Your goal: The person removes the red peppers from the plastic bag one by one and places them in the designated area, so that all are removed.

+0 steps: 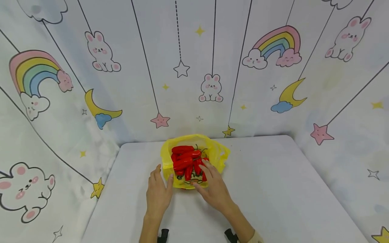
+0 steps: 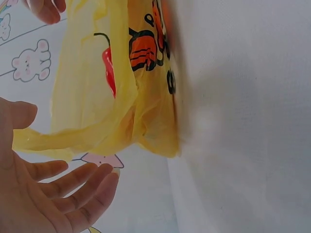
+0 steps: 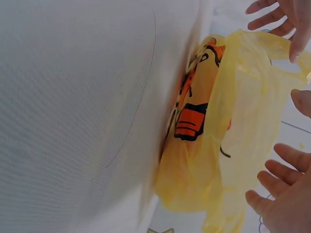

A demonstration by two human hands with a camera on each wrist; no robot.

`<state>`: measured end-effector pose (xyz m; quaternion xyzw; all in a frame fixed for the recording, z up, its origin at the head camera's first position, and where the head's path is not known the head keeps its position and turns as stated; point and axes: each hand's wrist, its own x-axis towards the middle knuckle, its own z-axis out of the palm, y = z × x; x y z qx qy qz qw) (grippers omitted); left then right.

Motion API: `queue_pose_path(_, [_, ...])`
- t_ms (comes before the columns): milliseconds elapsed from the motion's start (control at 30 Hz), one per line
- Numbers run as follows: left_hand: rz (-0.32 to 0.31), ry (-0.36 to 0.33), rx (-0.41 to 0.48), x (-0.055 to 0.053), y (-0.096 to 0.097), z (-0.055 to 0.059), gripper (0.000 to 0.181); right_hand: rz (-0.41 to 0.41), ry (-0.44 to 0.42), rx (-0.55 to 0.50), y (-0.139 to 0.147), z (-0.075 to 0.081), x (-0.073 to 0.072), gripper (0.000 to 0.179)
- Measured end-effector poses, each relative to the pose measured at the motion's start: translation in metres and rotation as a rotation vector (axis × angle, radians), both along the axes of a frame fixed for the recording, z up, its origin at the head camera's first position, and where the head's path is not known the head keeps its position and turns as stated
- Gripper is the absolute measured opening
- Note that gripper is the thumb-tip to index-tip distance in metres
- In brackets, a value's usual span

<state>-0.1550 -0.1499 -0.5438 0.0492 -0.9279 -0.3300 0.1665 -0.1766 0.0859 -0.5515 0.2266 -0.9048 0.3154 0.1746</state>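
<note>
A yellow plastic bag (image 1: 218, 153) with its mouth wide open stands at the far middle of the table, full of red chili peppers (image 1: 183, 163) with dark stems. My left hand (image 1: 158, 192) is at the bag's left side, its fingers spread and bent a little beside the bag's handle (image 2: 48, 141). Across from it, my right hand (image 1: 215, 189) reaches over the bag's near right rim, fingers apart, overlapping the peppers in the head view. Neither hand grips anything. Orange and black print (image 3: 191, 121) shows on the bag's near face.
The white table (image 1: 267, 189) ends at a wall (image 1: 188, 44) printed with rabbits, rainbows and stars. More printed cloth rises at the left and right sides. Two black objects (image 1: 164, 234) sit by my wrists at the bottom edge.
</note>
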Motion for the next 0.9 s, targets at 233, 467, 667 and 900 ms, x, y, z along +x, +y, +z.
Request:
queue_pose_path(233, [0.011,0.001,-0.007,-0.002,0.000,0.001,0.073,0.006,0.067,0.016,-0.004,0.001,-0.008,0.071])
queue_pose_path(467, [0.007,0.000,-0.023,-0.005,0.000,0.003,0.072,-0.012,0.033,0.035,-0.010,0.006,-0.016,0.068])
queue_pose_path(667, [0.006,-0.033,-0.035,-0.008,-0.001,0.006,0.071,0.003,0.066,0.050,-0.016,0.007,-0.022,0.064])
queue_pose_path(900, [-0.001,-0.059,-0.039,-0.011,0.000,0.009,0.072,0.000,0.103,0.075,-0.021,0.006,-0.030,0.057])
